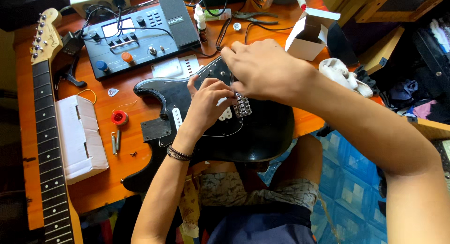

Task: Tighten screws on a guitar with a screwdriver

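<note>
A black electric guitar body without its neck lies across the orange desk and my lap. My left hand rests on its black pickguard, fingers curled near the white pickups beside the metal bridge. My right hand hovers over the bridge, fingers bent down onto it. Whether either hand pinches a small part is hidden. The detached guitar neck lies along the desk's left edge.
A black effects pedal unit with cables sits at the back. A white box, a red solder spool, springs, a pick, an open white carton, pliers and a rag surround the guitar.
</note>
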